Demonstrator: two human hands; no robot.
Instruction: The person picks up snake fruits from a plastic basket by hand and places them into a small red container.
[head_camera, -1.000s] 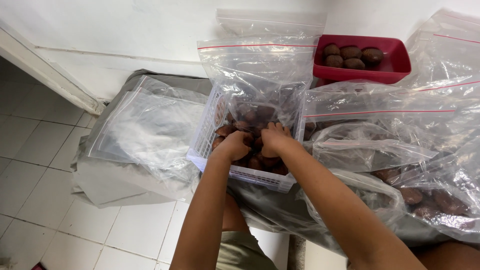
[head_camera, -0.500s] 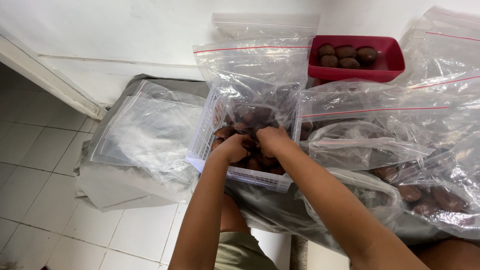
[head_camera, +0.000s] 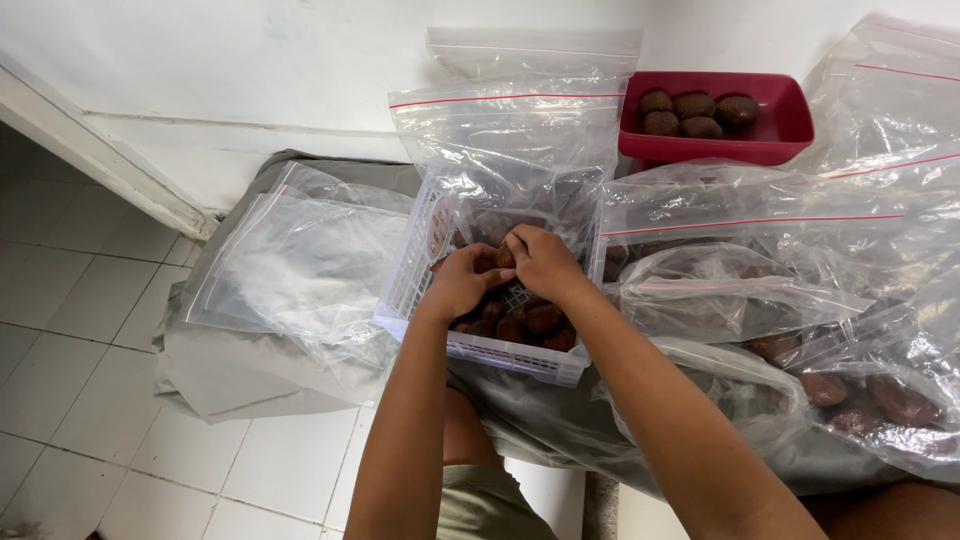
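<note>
- While both hands work inside the white basket (head_camera: 480, 350), left hand (head_camera: 462, 283) and right hand (head_camera: 543, 262) pinch one brown fruit (head_camera: 503, 260) together, fingers curled shut.
- Peeling or sorting seems underway; next needs steady fingertip control.
- Beyond: zip bags (head_camera: 510, 130), red tray (head_camera: 790, 135).

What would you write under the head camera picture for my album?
Both hands, left hand and right hand, pick through brown fruits in a white basket, among clear zip bags.

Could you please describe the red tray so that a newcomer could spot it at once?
Look along the white wall to the far right, behind the clear bags. The red tray sits there holding a few brown fruits; it is the only red container, unlike the white basket.
</note>
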